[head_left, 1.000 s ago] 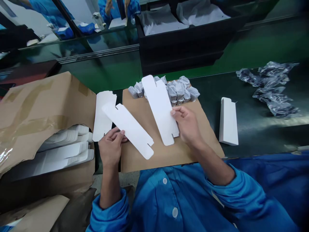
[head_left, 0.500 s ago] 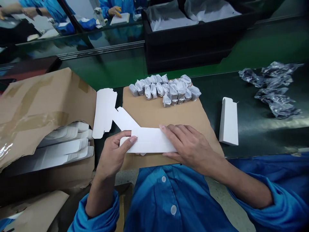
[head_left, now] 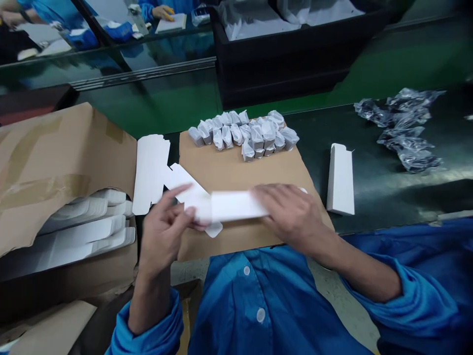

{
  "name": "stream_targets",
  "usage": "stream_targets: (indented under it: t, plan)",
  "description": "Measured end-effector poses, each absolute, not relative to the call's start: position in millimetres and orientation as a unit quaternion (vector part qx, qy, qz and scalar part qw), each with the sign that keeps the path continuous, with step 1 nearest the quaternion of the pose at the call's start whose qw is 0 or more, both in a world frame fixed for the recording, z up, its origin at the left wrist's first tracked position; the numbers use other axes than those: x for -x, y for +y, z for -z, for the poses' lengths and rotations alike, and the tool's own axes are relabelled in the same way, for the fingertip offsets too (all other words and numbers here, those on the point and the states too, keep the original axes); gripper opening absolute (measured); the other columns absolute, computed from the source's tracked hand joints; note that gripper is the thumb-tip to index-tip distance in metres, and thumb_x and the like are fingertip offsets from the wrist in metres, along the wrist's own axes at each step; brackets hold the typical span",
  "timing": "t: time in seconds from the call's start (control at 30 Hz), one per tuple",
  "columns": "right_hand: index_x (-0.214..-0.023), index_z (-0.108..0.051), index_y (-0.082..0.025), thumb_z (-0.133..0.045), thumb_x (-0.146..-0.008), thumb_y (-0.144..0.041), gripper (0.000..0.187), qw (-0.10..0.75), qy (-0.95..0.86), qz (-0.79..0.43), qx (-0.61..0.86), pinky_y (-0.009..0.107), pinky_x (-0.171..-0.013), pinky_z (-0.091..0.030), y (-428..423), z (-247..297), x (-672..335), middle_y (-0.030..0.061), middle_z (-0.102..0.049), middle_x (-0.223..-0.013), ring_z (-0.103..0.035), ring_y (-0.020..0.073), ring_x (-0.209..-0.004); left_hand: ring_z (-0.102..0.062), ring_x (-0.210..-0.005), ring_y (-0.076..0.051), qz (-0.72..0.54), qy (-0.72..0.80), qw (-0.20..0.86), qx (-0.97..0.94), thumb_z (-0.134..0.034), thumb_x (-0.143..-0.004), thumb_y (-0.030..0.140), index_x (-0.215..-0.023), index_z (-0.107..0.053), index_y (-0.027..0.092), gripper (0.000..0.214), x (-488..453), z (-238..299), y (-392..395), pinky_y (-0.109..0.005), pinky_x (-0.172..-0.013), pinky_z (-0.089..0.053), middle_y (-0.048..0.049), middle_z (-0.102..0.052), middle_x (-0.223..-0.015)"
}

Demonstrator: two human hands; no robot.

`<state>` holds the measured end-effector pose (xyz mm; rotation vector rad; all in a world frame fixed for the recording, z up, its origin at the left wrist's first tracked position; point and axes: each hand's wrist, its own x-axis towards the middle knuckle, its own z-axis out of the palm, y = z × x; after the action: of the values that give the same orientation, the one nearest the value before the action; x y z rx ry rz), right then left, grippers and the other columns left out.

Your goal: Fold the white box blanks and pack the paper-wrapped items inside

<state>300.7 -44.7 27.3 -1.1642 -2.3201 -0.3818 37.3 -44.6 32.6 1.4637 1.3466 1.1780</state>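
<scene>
A white folding carton [head_left: 236,206], blurred by motion, is held level just above the brown cardboard sheet [head_left: 236,172]. My right hand [head_left: 290,212] is closed around its right end. At the carton's left end, my left hand [head_left: 168,222] has its thumb and lower fingers on the end flap, while the index finger stretches out above it. Flat white carton blanks [head_left: 151,172] lie behind my left hand, one slanting across the sheet's edge and partly under the held carton. Several small wrapped pieces [head_left: 236,133] stand in rows at the back of the sheet.
On the left, an open brown cardboard box [head_left: 107,133] holds many flat white cartons [head_left: 88,224]. One formed white carton [head_left: 340,180] stands on the right, near crumpled clear plastic bags [head_left: 406,128]. A black bin [head_left: 281,59] sits behind; a co-worker's hand [head_left: 162,12] shows beyond.
The carton's flat face has turned in my hands and its left flap now shows. My left index finger has lifted off it. The whole view has shifted slightly.
</scene>
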Motion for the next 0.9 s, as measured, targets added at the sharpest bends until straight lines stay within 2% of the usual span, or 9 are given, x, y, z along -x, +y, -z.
stream_targets:
  t: [0.07,0.17,0.23,0.37,0.47,0.57,0.67,0.77,0.9]
  plan:
    - [-0.124,-0.058,-0.003,-0.064,-0.092,-0.028,0.041,0.309,-0.786,0.155,0.513,0.040,-0.078,-0.057,-39,-25,-299,0.0198,-0.072,-0.111,-0.069,0.0297,-0.096,-0.075,-0.084,-0.020,-0.587,0.473,0.366,-0.546,-0.061,-0.092,0.037,-0.140,-0.052,0.028,0.049,-52,-30,-56,-0.034,-0.074,-0.062,-0.0043,-0.077,-0.104]
    - [-0.130,-0.053,-0.004,-0.062,-0.093,-0.029,0.045,0.381,-0.740,0.170,0.527,0.043,-0.079,-0.057,-47,-17,-281,0.0207,-0.071,-0.110,-0.068,0.0311,-0.097,-0.065,-0.119,-0.027,-0.639,0.415,0.343,-0.549,-0.064,-0.087,0.057,-0.147,-0.042,0.028,0.071,-88,-21,-71,-0.043,-0.099,-0.055,-0.0110,-0.062,-0.137]
    - [-0.136,-0.047,-0.003,-0.055,-0.094,-0.022,0.047,0.382,-0.796,0.117,0.454,0.045,-0.086,-0.057,-61,-15,-266,0.0216,-0.069,-0.117,-0.065,0.0316,-0.107,-0.067,-0.115,-0.027,-0.606,0.451,0.358,-0.549,-0.070,-0.082,0.056,-0.136,-0.051,0.022,0.066,-109,-16,-74,-0.042,-0.099,-0.055,-0.0138,-0.063,-0.134]
    - [-0.145,-0.044,-0.013,-0.064,-0.092,-0.037,0.061,0.362,-0.818,-0.209,0.395,0.038,-0.092,-0.057,-76,-29,-264,0.0156,-0.064,-0.129,-0.062,0.0253,-0.115,-0.071,-0.086,-0.020,-0.554,0.557,0.342,-0.516,-0.073,-0.081,0.042,-0.121,-0.052,0.017,0.052,-116,-16,-63,-0.034,-0.080,-0.059,-0.0075,-0.070,-0.101]
    - [-0.144,-0.049,-0.025,-0.067,-0.091,-0.036,0.056,0.448,-0.703,-0.319,0.451,0.033,-0.086,-0.058,-65,-43,-275,0.0080,-0.066,-0.123,-0.065,0.0187,-0.103,-0.070,-0.099,-0.025,-0.482,0.533,0.391,-0.575,-0.073,-0.079,0.045,-0.144,-0.033,0.021,0.081,-107,-15,-58,-0.036,-0.080,-0.060,-0.0130,-0.064,-0.124]
    - [-0.144,-0.052,-0.024,-0.065,-0.091,-0.026,0.054,0.480,-0.708,-0.309,0.415,0.034,-0.091,-0.056,-52,-43,-271,0.0077,-0.067,-0.125,-0.064,0.0191,-0.105,-0.059,-0.126,-0.032,-0.460,0.535,0.320,-0.633,-0.078,-0.074,0.044,-0.156,-0.016,0.025,0.104,-107,-7,-60,-0.040,-0.093,-0.057,-0.0179,-0.041,-0.153]
    - [-0.143,-0.052,-0.021,-0.063,-0.092,-0.021,0.052,0.496,-0.728,-0.288,0.376,0.032,-0.093,-0.054,-48,-36,-260,0.0084,-0.067,-0.127,-0.063,0.0177,-0.104,-0.057,-0.128,-0.033,-0.482,0.530,0.228,-0.659,-0.080,-0.073,0.035,-0.158,-0.002,0.028,0.115,-112,2,-67,-0.040,-0.092,-0.057,-0.0190,-0.028,-0.160]
    - [-0.138,-0.058,-0.020,-0.064,-0.093,-0.024,0.045,0.506,-0.738,-0.283,0.346,0.030,-0.092,-0.054,-47,-33,-257,0.0088,-0.067,-0.120,-0.063,0.0173,-0.104,-0.055,-0.128,-0.031,-0.488,0.516,0.171,-0.683,-0.078,-0.072,0.028,-0.157,-0.012,0.030,0.107,-111,2,-72,-0.038,-0.094,-0.055,-0.0159,-0.030,-0.158]
    - [-0.123,-0.069,-0.020,-0.068,-0.091,-0.035,0.035,0.451,-0.782,-0.299,0.309,0.028,-0.075,-0.054,-42,-37,-270,0.0043,-0.064,-0.092,-0.061,0.0150,-0.083,-0.061,-0.114,-0.024,-0.468,0.495,0.186,-0.708,-0.073,-0.073,0.023,-0.141,-0.039,0.026,0.076,-102,-11,-71,-0.032,-0.092,-0.053,-0.0083,-0.053,-0.131]
